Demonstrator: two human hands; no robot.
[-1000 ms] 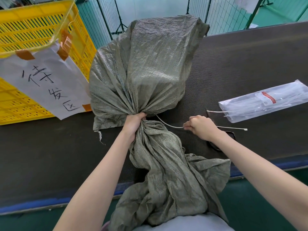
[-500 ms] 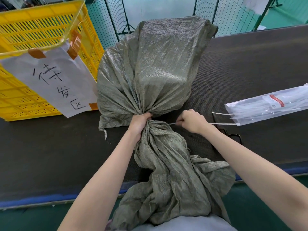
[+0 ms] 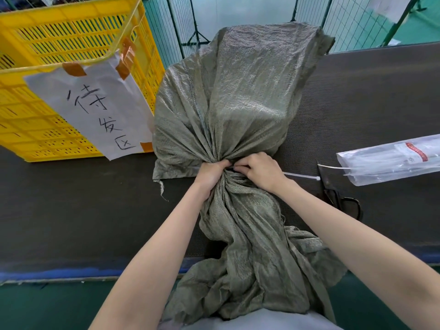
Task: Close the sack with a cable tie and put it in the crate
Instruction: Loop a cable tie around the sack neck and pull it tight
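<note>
1. Because the sack goes there once tied, the yellow crate [image 3: 71,75] stands ready at the left of the worktop [image 3: 71,206].
2. The left hand [image 3: 209,173] clenches the sack [image 3: 233,103] at its gathered neck, keeping it bunched.
3. The right hand [image 3: 260,171] pinches the cable tie [image 3: 302,176] against that neck, apparently to wrap it; spare ties [image 3: 390,160] lie near.

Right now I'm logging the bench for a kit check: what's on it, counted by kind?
Sack: 1
Yellow crate: 1
Cable tie at the sack's neck: 1
Packet of cable ties: 1
Scissors: 1
Total: 5
</note>
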